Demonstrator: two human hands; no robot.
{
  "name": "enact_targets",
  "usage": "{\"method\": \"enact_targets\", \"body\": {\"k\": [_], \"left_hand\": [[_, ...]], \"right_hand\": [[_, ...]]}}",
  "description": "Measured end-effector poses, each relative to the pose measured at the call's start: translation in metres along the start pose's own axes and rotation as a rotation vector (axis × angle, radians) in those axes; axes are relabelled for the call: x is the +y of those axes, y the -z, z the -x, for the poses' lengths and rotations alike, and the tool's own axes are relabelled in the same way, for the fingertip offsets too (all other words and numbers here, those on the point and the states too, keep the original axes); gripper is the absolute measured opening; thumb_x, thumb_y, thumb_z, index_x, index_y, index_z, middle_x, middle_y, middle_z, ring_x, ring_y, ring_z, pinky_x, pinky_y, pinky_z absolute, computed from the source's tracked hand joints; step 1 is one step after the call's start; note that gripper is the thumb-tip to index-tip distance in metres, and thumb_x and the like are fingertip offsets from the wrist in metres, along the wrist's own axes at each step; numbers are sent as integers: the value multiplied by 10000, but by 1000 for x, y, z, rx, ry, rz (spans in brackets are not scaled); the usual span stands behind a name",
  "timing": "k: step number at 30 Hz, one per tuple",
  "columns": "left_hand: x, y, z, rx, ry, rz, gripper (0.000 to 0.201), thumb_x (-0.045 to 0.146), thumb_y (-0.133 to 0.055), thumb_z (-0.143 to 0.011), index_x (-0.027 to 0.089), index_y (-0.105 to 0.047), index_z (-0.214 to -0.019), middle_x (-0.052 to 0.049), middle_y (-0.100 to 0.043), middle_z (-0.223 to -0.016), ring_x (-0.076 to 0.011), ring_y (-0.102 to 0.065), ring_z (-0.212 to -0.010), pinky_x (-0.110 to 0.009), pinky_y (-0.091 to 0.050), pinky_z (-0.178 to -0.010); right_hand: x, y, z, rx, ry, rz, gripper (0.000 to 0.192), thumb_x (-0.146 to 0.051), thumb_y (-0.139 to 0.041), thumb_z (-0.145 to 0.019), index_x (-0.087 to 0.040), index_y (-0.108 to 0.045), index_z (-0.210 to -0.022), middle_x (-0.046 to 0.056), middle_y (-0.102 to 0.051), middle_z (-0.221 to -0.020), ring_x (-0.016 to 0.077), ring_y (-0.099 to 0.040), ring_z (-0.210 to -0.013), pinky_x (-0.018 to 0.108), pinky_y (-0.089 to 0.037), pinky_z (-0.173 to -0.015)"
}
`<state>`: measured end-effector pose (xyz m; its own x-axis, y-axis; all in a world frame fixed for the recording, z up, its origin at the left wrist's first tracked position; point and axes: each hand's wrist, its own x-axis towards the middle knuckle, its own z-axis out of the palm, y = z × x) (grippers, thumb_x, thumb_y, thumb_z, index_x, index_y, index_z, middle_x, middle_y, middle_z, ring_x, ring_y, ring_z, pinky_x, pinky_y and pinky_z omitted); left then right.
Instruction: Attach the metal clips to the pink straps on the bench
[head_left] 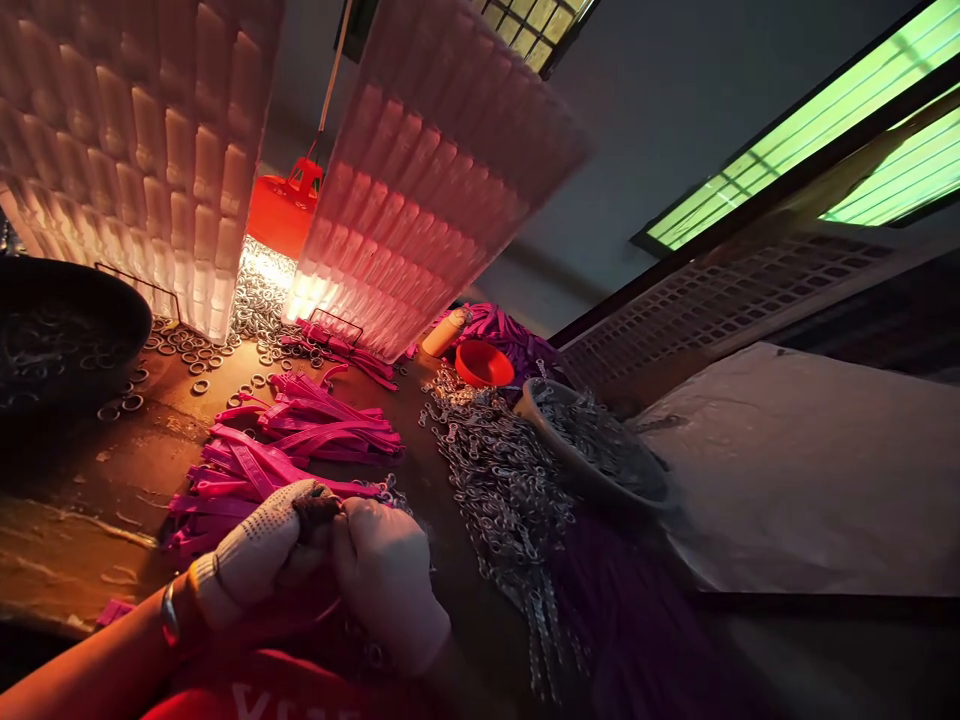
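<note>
My left hand (259, 545), in a white dotted glove with dark fingertips, is closed and meets my right hand at the front of the table. My right hand (390, 570), gloved in white, has its fingers curled in a pinch against the left fingertips. Whatever lies between the fingers is hidden. Just beyond both hands, magenta straps (292, 430) lie in a bundled heap. To the right of my right hand spreads a pile of metal clasps (502, 480). Loose metal rings (200, 386) are scattered behind the straps.
A dark bowl (120, 300) holding rings stands at the left. Behind, a red lamp (281, 215) hangs between two translucent ribbed panels (420, 180). An orange-red bowl (484, 365) and a grey tub (600, 470) of clasps are at the right, near a pale sheet-covered surface (817, 480).
</note>
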<state>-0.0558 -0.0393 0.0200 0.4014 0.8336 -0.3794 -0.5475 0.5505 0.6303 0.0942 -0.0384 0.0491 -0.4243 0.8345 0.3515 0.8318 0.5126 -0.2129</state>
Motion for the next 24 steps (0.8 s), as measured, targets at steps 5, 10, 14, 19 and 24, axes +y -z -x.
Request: {"method": "enact_targets", "body": {"k": [5,10,14,19,24], "left_hand": [[24,-17,-13,-40,-118,-341,269,380,-521,-871,199,-530,-672,52,-407,-467,-77,-286,-349,-201,-219,-353],[71,-39,-89,30,-317,-1167,176,227,-608,-838,147,-669,-694,2,-569,-564,-137,-530,-533,-246,-423,-519],[83,-55,-174,139,-289,-1427,215,260,-604,-930,96,-671,-809,-20,-669,-821,-139,-651,-774,-284,-526,-745],[65,-73,-235,162,-183,-1621,275,332,-632,-938,139,-647,-1134,-90,-664,-1150,-219,-652,-1018,-434,-555,-888],[62,-80,-230,116,-196,-1628,190,258,-648,-908,129,-684,-1043,-102,-685,-1099,-233,-645,-1031,-414,-528,-907]], "right_hand": [[11,-2,7,58,-266,-455,247,-300,-459,-981,-207,-676,-907,21,-706,-754,159,-617,-633,246,-415,-601],[30,1,18,298,-540,-656,288,-402,-512,-961,-223,-694,-1095,50,-751,-994,191,-683,-853,273,-507,-759],[43,1,26,275,-625,-737,319,-420,-506,-964,-227,-677,-1151,59,-725,-1086,199,-663,-964,292,-508,-841],[54,5,31,240,-661,-823,304,-385,-493,-984,-223,-658,-1181,35,-707,-1018,173,-632,-887,276,-492,-806],[59,7,29,243,-640,-850,314,-362,-476,-1002,-234,-649,-1231,40,-698,-1109,170,-634,-922,277,-493,-836]]}}
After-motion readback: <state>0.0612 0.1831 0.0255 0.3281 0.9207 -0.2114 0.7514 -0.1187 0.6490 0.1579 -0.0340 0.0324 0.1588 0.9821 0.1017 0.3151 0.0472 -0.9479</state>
